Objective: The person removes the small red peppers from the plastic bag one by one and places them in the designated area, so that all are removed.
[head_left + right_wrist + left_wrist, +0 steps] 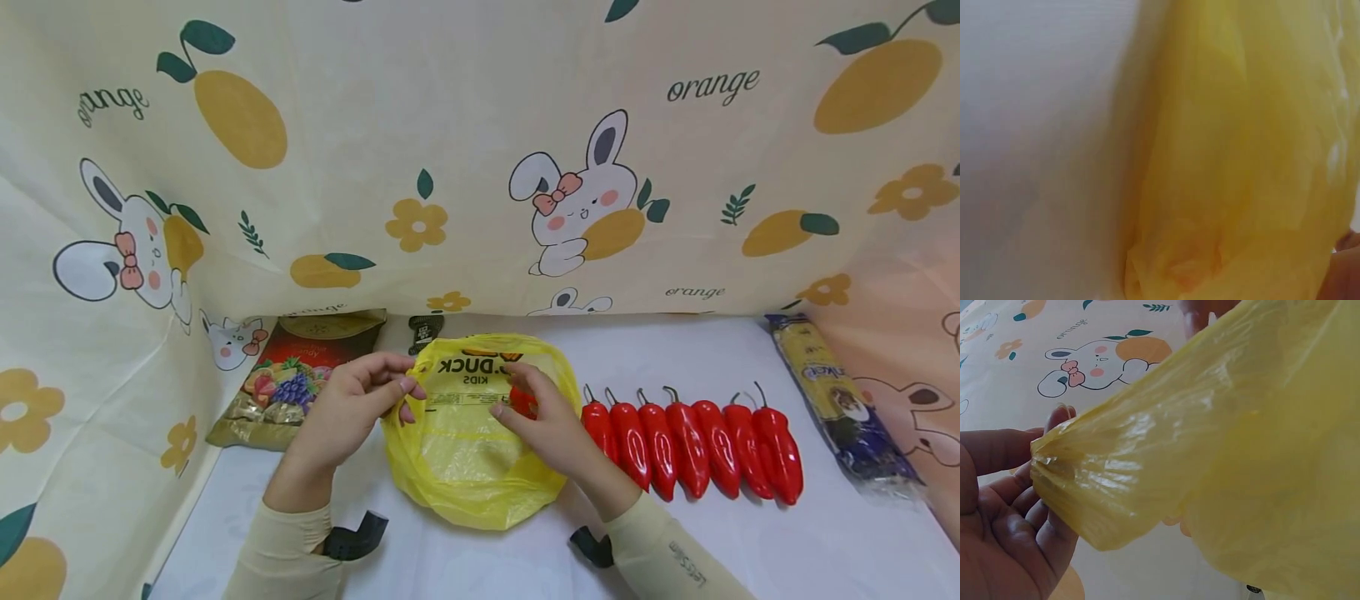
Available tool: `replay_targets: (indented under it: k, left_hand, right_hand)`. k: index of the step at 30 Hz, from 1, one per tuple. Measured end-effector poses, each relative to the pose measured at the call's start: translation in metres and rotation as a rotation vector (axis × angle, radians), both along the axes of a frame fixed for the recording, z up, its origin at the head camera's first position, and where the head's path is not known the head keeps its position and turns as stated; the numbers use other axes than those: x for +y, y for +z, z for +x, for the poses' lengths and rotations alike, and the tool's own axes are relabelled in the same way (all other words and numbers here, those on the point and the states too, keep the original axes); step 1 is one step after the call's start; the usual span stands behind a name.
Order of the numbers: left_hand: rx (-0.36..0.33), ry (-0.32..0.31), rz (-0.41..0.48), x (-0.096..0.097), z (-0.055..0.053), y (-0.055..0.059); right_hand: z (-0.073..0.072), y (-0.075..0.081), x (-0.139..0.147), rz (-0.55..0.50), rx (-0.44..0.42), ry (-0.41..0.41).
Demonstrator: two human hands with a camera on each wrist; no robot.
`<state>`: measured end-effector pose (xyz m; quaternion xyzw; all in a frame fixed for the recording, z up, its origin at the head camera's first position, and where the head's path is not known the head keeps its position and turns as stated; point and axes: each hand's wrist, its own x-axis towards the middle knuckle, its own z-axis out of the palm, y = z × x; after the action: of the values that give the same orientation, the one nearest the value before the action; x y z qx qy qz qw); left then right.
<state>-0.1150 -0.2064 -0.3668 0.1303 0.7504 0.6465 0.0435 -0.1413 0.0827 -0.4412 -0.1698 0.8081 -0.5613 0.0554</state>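
Observation:
A yellow plastic bag (468, 442) lies on the white table in the middle of the head view, its mouth facing away from me. My left hand (408, 392) pinches the bag's left rim; in the left wrist view the gathered edge of the bag (1147, 475) sits between my fingers (1016, 506). My right hand (510, 393) holds a red pepper (522, 402) at the bag's mouth, fingers curled over it. Several more red peppers (690, 450) lie in a row just right of the bag. The right wrist view shows only the bag (1241, 156) close up.
A fruit-print snack packet (300, 379) lies at the back left, and a long spaghetti packet (843, 404) lies at the far right. A small black item (424, 331) sits behind the bag. Printed cloth walls (480, 167) close the table on three sides.

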Motion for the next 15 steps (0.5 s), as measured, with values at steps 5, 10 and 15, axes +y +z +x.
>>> replay_targets:
  k: [5, 10, 15]
  left_hand:
    - [-0.01, 0.004, -0.002, 0.0, 0.0, 0.0]
    - [-0.015, 0.01, -0.012, 0.0, 0.0, 0.001]
    - [-0.014, 0.007, -0.011, 0.0, 0.0, 0.001]
  right_hand:
    - [-0.002, 0.0, -0.006, 0.095, 0.034, -0.03]
    - [-0.003, 0.002, -0.011, 0.128, 0.014, -0.053]
    - [-0.004, 0.001, -0.014, 0.153, -0.002, -0.028]
